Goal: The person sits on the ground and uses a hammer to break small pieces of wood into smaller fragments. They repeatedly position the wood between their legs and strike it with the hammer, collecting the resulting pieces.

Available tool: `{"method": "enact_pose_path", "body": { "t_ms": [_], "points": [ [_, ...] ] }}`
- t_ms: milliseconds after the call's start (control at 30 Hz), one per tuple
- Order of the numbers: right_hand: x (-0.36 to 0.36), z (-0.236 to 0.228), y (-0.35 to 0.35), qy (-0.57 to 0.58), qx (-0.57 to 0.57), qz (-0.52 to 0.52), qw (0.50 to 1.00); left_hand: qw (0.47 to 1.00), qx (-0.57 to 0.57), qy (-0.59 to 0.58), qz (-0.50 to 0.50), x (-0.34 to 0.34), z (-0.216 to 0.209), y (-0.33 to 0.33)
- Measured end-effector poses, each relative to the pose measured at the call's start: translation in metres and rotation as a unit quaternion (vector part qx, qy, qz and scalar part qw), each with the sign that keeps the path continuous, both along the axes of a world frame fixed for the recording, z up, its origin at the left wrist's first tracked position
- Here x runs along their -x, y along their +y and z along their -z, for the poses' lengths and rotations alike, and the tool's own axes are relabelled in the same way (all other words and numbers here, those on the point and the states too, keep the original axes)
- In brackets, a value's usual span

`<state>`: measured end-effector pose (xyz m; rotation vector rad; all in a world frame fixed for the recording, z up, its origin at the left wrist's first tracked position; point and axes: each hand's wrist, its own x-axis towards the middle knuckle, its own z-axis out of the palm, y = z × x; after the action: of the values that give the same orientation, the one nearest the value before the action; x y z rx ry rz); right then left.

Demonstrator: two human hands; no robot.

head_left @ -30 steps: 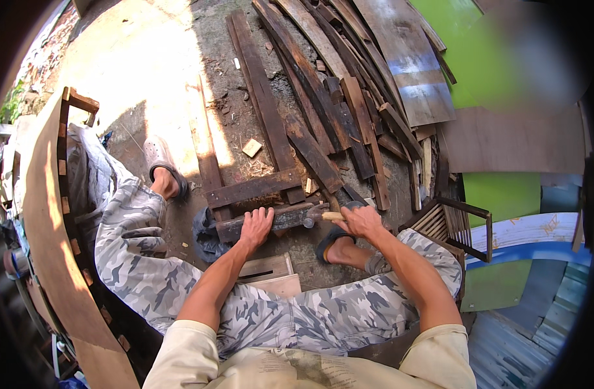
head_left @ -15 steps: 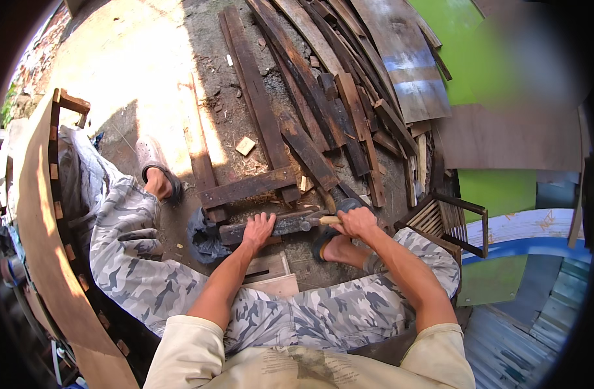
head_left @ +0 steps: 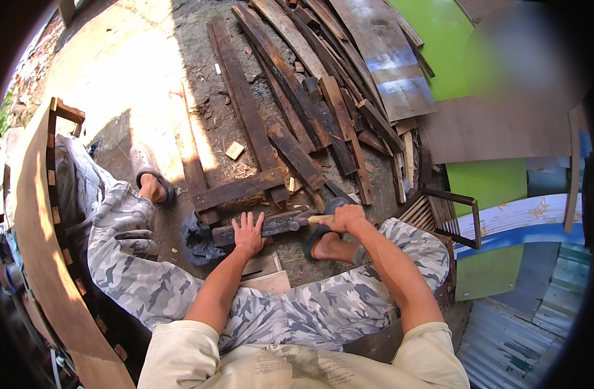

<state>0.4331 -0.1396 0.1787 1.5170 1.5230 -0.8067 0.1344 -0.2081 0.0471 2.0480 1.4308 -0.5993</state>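
My left hand (head_left: 248,233) lies with fingers spread on a short dark piece of wood (head_left: 277,225) in front of me. A hammer's pale wooden handle (head_left: 319,220) is wrapped in my right hand (head_left: 346,219). The hammer's head rests at or just over the right part of that wood; I cannot tell whether it touches. A dark plank (head_left: 238,189) lies crosswise just beyond, over the ends of longer boards. Beside the wood's left end sits a crumpled black plastic bag (head_left: 199,240). A light wooden board (head_left: 269,281) lies between my legs.
Long dark planks (head_left: 242,97) and a pile of loose boards (head_left: 336,123) stretch ahead. A small pale wood block (head_left: 234,150) lies among shavings. To the right are a slatted wooden frame (head_left: 433,214), green panels (head_left: 485,188) and corrugated sheets (head_left: 504,337). A curved wooden board (head_left: 44,227) stands left.
The fingers of my left hand have spread wider on the wood. My right hand keeps its hold on the hammer. The whole view has shifted slightly.
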Motion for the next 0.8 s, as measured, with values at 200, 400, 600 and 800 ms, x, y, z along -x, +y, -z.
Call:
{"method": "enact_pose_path", "body": {
  "t_ms": [200, 400, 600, 800],
  "points": [
    [0.013, -0.005, -0.001, -0.036, -0.009, 0.02, 0.999, 1.0, 0.0, -0.016, -0.009, -0.001, -0.001, -0.002],
    [0.09, 0.008, -0.017, -0.084, 0.011, -0.004, 0.996, 1.0, 0.01, -0.019, -0.019, -0.008, 0.011, -0.01],
    [0.096, 0.012, -0.02, -0.09, -0.029, -0.048, 0.994, 0.999, 0.002, -0.035, -0.019, -0.007, 0.02, -0.01],
    [0.105, 0.015, -0.05, -0.151, -0.02, 0.065, 0.986, 0.999, -0.001, -0.03, -0.018, -0.009, 0.016, -0.014]
  ]
}}
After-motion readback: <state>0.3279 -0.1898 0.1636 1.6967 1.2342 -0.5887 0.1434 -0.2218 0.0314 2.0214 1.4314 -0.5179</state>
